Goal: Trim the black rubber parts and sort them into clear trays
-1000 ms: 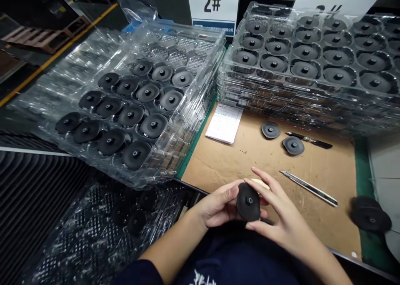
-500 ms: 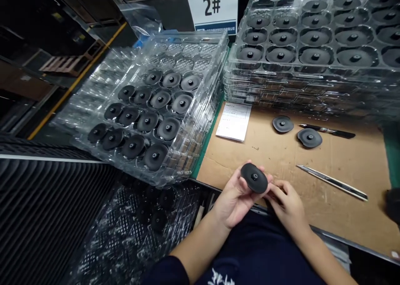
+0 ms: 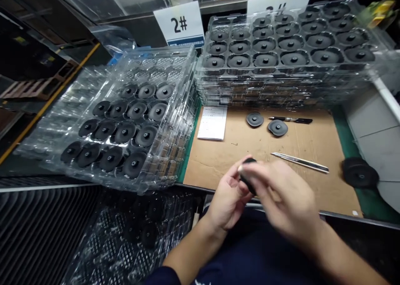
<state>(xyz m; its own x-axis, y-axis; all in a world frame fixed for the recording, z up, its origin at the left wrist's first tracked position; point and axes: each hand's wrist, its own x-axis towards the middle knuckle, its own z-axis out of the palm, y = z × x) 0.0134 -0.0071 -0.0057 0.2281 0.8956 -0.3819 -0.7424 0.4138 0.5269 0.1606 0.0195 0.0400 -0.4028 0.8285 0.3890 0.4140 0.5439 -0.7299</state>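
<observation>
The left hand [image 3: 226, 199] has its fingers clamped on a black round piece [image 3: 249, 186]. The piece is tipped up on its side. The right hand [image 3: 293, 193] bends its fingers over the same piece, and they cover a lot of it. That hand looks blurry, so I cannot tell if its fingers pinch the piece or just sit close to it.

Past the fingers, a brown cardboard sheet [image 3: 250, 145] lies on the green counter [image 3: 342, 126]. Ahead of the fingers and a bit to the right is a thin cutter knife [image 3: 300, 163]. Farther ahead are two loose round pieces, one gray [image 3: 255, 119] and one with a wavy edge [image 3: 278, 128], with a black pen [image 3: 290, 119] just beside them. A white paper [image 3: 212, 124] lies ahead and to the left of the fingers.

Well to the right of the fingers sits a dark lump of round parts [image 3: 359, 173]. To the left is a tall pile of clear trays [image 3: 170, 153] with rows of black pieces on top. Another tray pile [image 3: 234, 89], also full of black pieces, stands far ahead. Behind the piles is a white "2#" sign [image 3: 179, 26].
</observation>
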